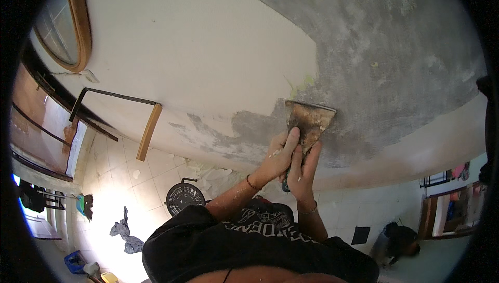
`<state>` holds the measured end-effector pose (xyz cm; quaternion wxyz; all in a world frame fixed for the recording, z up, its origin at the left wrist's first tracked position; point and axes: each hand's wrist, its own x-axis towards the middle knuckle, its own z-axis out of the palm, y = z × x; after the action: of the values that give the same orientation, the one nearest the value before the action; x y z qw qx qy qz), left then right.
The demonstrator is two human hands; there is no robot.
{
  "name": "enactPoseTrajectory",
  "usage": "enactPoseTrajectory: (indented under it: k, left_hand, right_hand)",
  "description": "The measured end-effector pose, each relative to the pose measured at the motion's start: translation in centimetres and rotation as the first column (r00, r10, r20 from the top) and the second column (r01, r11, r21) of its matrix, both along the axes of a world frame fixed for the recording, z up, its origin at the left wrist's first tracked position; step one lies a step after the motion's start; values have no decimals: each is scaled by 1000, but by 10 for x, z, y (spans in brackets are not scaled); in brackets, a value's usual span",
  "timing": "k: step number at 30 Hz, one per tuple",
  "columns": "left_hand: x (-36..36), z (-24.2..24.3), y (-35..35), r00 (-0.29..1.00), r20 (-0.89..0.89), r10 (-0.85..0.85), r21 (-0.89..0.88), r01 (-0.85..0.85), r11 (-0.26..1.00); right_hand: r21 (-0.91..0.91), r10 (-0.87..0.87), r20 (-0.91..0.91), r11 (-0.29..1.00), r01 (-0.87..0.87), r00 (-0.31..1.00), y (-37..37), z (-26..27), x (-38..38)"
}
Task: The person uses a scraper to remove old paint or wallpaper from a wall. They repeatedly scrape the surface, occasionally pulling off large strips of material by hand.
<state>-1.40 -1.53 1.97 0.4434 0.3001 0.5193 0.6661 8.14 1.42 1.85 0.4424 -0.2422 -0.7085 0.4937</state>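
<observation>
Both hands hold a wide scraper (310,121) with a stained, rusty blade. Its straight edge lies at the wall (202,49), beside the border between the off-white coating and the bare grey patch (362,68). My left hand (280,154) grips the scraper from the left, thumb pressed on the lower blade. From the right, my right hand (303,172) wraps the handle, and its fingers reach up to the base of the blade. Most of the handle is hidden by the hands. Pale flakes cling to my left hand and forearm. A greenish layer (306,84) shows just above the blade.
Peeled coating scraps (212,175) lie on the tiled floor by the wall. A black perforated round seat (185,199) stands near my left arm. A metal-and-wood bracket (150,131) juts out at left. Farther off are a black plastic bag (126,234) and another person (399,240).
</observation>
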Motion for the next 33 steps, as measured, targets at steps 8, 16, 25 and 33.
enactPoseTrajectory:
  k: [8, 16, 25, 33]
  left_hand:
    - [5, 0, 13, 992, -55, 112, 182, -100, 978]
    - [-15, 37, 19, 896, -206, 394, 335, -313, 889]
    - [-10, 11, -9, 996, -87, -11, 66, 16, 998]
    - [-20, 5, -12, 946, -297, 127, 103, -100, 990]
  right_hand:
    - [-139, 57, 72, 989, -46, 996, 6, 6, 7]
    - [-2, 149, 18, 989, -149, 989, 20, 35, -14]
    - [-263, 229, -180, 926, -271, 957, -3, -6, 1]
    - [-275, 200, -253, 923, -269, 946, -15, -19, -15]
